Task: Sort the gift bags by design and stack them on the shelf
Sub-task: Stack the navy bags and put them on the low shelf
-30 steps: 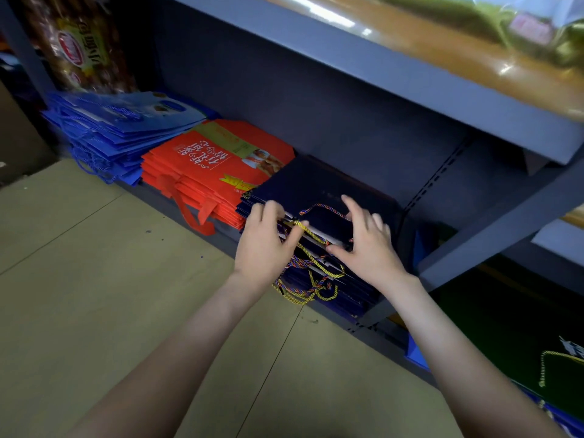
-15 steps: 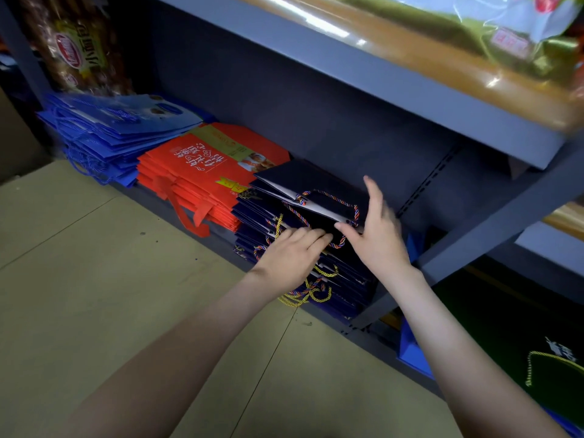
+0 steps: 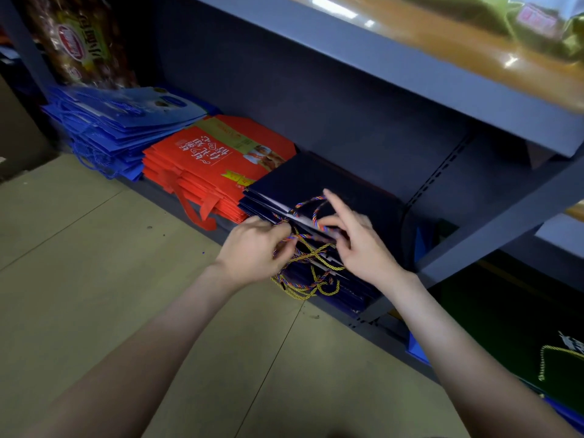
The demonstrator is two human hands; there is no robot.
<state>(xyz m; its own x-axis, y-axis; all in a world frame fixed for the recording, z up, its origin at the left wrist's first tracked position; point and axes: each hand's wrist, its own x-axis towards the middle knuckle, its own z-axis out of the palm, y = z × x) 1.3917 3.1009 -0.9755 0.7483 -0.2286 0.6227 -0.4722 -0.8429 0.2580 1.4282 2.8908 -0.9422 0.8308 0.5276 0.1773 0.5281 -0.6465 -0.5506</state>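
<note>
Three flat stacks of gift bags lie side by side on the bottom shelf (image 3: 442, 172), sorted by design. The blue bags (image 3: 126, 118) are farthest left. The red bags (image 3: 215, 162), printed with white characters, sit in the middle, a red strap hanging over the front edge. The navy bags (image 3: 316, 178) are at the right, just beside the red ones and next to the slanted grey upright.

Both hands work at the front edge of the navy stack, where the cords (image 3: 309, 279) spill out in a tangle of yellow and multicoloured loops hanging toward the floor (image 3: 94, 279). The left hand (image 3: 252, 248) has its fingers curled in and pinches a cord at the stack's front left corner. The right hand (image 3: 363, 248) has its index finger straight and raised over the top bag, while its thumb and bent middle fingers close on a multicoloured loop lying on that bag.

Above, the upper board (image 3: 379, 67) carries blurred clear-wrapped goods. A snack pack (image 3: 79, 42) stands behind the blue stack. At the far right, low down, a green bag (image 3: 505, 327) with a yellow cord lies outside the shelf.
</note>
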